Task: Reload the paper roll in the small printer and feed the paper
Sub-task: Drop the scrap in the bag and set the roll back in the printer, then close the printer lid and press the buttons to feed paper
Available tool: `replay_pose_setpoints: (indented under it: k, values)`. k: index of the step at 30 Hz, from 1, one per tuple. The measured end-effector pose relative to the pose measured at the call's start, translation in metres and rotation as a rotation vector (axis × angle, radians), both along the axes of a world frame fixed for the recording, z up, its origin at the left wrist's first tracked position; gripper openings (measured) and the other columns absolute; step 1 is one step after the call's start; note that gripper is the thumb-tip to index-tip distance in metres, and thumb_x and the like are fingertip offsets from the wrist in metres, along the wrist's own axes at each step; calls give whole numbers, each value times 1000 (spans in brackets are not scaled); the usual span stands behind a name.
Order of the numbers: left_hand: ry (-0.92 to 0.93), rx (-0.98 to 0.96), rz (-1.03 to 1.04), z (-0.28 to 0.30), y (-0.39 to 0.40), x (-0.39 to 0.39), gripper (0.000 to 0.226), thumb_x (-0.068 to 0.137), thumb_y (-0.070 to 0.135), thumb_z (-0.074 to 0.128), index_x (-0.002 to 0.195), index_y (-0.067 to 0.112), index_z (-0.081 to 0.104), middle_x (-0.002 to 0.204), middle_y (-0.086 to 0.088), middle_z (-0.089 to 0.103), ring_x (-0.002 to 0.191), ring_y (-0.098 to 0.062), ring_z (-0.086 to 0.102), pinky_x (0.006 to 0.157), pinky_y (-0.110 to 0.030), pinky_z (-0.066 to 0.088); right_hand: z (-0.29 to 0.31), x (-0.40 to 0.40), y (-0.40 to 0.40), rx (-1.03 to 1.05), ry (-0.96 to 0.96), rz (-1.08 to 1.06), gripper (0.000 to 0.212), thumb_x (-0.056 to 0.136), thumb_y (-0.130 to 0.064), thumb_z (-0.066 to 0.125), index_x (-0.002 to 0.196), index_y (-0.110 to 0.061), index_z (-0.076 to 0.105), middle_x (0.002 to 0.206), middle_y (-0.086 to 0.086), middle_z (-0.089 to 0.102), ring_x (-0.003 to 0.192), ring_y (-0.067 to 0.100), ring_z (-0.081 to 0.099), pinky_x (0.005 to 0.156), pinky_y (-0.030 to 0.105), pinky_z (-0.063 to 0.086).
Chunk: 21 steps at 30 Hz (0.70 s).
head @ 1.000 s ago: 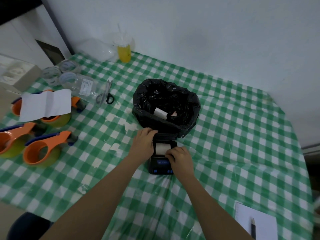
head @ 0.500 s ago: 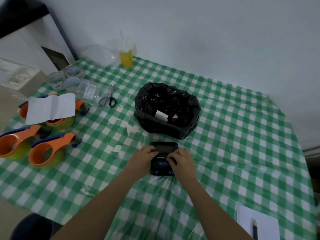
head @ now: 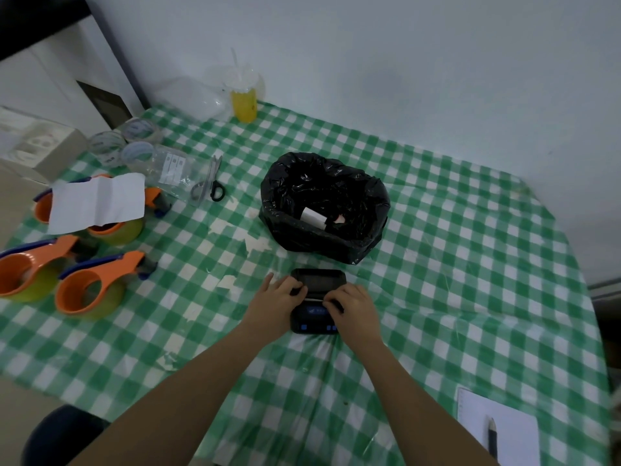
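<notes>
The small black printer [head: 319,280] lies on the green checked tablecloth in front of me, its lid down. A thin white edge of paper [head: 314,299] shows at the slot between lid and blue-lit front panel. My left hand [head: 280,295] rests on the printer's left side with fingers on the lid. On the right front corner sits my right hand [head: 353,306], its fingertips pressing near the slot. The paper roll inside is hidden.
A black bag-lined bin [head: 324,210] holding a white paper core stands just behind the printer. Orange tape dispensers [head: 90,287], a white sheet [head: 97,201], scissors [head: 210,185] and tape rolls lie at left. A notepad with pen [head: 497,428] sits at near right; a yellow drink cup [head: 244,102] far back.
One second ago the lid stood open with the white roll showing. The lid has come down, and both hands have stayed on the printer.
</notes>
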State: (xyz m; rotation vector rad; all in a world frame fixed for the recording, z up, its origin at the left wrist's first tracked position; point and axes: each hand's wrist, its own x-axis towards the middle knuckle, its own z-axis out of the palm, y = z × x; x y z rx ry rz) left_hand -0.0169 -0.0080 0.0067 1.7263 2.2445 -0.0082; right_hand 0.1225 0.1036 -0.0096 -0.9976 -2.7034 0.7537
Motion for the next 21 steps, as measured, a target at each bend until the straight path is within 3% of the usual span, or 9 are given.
replay_pose_setpoints:
  k: [2,4,6,9,12,17,21]
  values:
    - [32,-81,6,1,4,-1,53,89,9,45,140,12,34,140,-12,36,140,-26,27,120,-49,8,0,0,1,5,-10,6,5,80,-13,66,83,-11,69,83,10,65,84,29,56,74,30,42]
    - [36,-87,-6,4,8,-1,52,90,10,42,140,14,33,140,-12,35,142,-26,20,120,-48,4,1,0,1,3,-16,9,7,82,-14,65,85,-11,69,85,10,65,86,29,56,75,27,39]
    - [-58,-13,38,1,6,-2,49,89,8,43,138,13,39,139,-11,41,142,-25,23,120,-45,8,1,0,2,-8,-14,2,10,83,-16,64,89,-10,69,87,10,65,89,28,55,77,27,39]
    - [-397,232,286,-6,-4,5,47,86,-2,44,132,9,47,140,-10,47,133,-26,40,115,-34,29,4,4,1,-31,20,-35,14,84,-17,64,95,-9,69,91,10,66,92,27,55,80,25,38]
    - [-671,302,551,-7,-13,19,51,89,2,49,138,8,37,143,-12,39,129,-25,42,105,-25,34,7,12,-2,-80,89,-127,15,83,-14,65,97,-8,68,93,12,66,91,26,55,79,24,37]
    - [-841,256,701,-9,-18,30,66,84,7,62,141,9,29,144,-15,37,131,-28,39,106,-39,37,1,32,-16,-207,130,-259,14,86,-12,62,98,-9,68,94,11,64,90,25,58,77,28,44]
    - [-918,254,718,-13,-22,38,60,82,3,63,136,11,38,136,-14,50,127,-30,46,102,-40,41,-5,47,-27,-293,110,-335,17,91,-12,54,102,-10,67,95,3,59,86,20,58,75,28,48]
